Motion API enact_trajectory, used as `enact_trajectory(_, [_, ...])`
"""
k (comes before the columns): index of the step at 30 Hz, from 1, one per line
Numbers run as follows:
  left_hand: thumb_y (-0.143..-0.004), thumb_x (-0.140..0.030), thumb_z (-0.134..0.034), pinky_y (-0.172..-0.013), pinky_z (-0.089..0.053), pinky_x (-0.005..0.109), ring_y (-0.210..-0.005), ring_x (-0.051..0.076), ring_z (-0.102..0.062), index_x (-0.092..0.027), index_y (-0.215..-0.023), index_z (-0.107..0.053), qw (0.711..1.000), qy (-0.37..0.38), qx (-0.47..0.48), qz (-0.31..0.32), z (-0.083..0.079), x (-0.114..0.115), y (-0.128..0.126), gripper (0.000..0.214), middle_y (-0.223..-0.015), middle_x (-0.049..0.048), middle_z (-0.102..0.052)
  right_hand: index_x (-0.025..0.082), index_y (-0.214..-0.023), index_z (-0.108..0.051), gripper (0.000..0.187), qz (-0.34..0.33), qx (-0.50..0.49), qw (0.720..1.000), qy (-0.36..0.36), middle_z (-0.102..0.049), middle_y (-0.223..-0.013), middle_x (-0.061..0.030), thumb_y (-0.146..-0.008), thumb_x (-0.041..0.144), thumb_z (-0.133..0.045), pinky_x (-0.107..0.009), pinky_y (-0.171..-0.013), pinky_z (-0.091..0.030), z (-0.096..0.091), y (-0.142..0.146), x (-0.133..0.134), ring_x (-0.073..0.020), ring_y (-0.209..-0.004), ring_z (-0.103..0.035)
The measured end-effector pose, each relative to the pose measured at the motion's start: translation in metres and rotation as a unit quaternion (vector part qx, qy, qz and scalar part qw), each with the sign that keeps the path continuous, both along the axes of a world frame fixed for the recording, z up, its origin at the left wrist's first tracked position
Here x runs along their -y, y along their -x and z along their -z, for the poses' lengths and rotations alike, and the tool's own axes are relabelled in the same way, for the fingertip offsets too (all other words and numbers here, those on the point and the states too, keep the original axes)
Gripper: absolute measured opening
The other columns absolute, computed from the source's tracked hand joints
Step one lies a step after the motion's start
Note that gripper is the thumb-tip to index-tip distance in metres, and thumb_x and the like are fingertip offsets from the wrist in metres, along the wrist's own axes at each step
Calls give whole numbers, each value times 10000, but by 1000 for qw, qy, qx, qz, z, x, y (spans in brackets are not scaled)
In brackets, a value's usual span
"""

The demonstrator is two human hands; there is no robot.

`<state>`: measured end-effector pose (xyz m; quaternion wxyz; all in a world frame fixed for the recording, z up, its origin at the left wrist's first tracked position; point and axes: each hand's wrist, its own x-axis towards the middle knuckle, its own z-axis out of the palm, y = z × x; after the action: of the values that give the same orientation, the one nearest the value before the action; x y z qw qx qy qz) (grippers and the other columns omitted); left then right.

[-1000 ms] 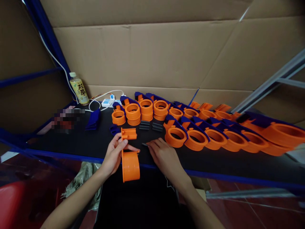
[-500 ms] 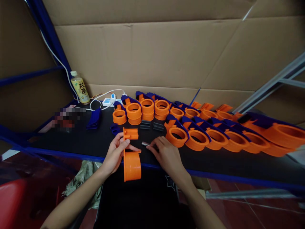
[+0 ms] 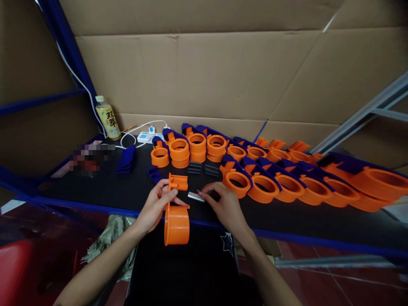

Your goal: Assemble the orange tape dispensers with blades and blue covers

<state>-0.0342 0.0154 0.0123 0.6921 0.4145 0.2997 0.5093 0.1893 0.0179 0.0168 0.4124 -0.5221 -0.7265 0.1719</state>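
Observation:
My left hand [image 3: 155, 205] is closed round the narrow middle of an orange plastic tape dispenser body [image 3: 177, 226]. Its wide ring hangs down over the table's front edge, and its ridged short end points up. Between the thumb and fingers of my right hand [image 3: 223, 202] is a thin silver metal strip [image 3: 195, 196]. The strip points left towards the orange body, apart from it. Just beyond, two small groups of dark grey strips [image 3: 194, 168] lie on the black table [image 3: 140, 187]. Blue plastic pieces [image 3: 154, 174] lie behind my left hand.
Rows of orange and blue tape dispensers [image 3: 263, 187] fill the middle and right of the table. A stack of blue parts [image 3: 126, 159], a drink bottle [image 3: 108, 119] and a white power strip [image 3: 145, 136] stand at the back left. Cardboard [image 3: 197, 76] forms the back wall.
The orange body has shifted slightly right and turned a little in my left hand. The silver strip has turned, so more of its length shows in my right fingers.

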Motion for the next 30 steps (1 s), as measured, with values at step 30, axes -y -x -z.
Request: enact_trajectory(30, [-892,-359,-651,-571,-571,282,-608,239,-740,-157,-1223,-534,989,13,-58,137,-4,-4,4,405,-680,73,-738,226,-895,-702,168,-49,26,995,-80,-700,-912,-53,-942,366,-623,-307,-752,-519,-19,31,-14,-193,-881,-652])
